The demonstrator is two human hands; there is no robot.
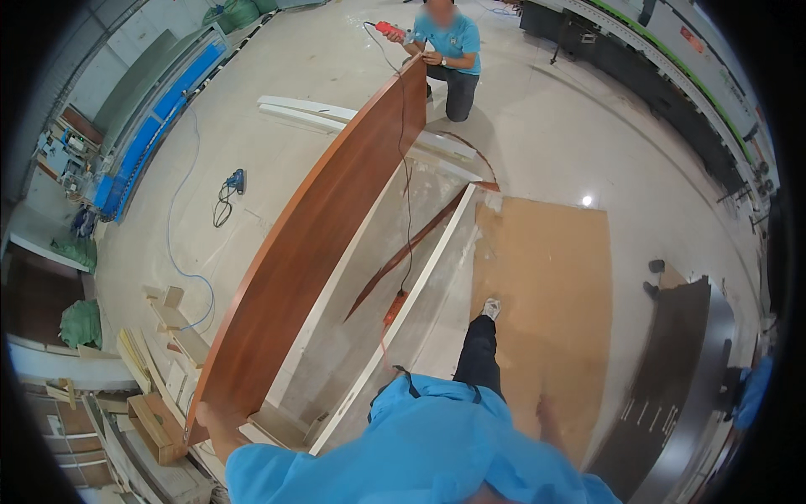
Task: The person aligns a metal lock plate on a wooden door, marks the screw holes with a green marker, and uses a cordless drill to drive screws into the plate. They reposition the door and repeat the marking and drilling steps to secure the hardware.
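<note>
L hand gripping lower end of long reddish-brown panel, fingers wrapped on edge. Panel on edge, tilted, running across floor to kneeling co-worker. R hand hanging free; finger spread: cannot tell, blurred.

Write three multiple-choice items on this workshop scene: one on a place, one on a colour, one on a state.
1. Where is the left hand?
A. on the near end of the brown panel
B. on the blue tool
C. in the air over the cardboard sheet

2. What colour is the tool that the co-worker at the far end holds?
A. green
B. red
C. white

3. How does the brown panel stand?
A. flat on the floor
B. up on its long edge
C. leaning on a wall

Answers:
1 A, the hand grips the panel's near end.
2 B, the tool's body is red.
3 B, its long edge rests below while people steady both ends.
</note>
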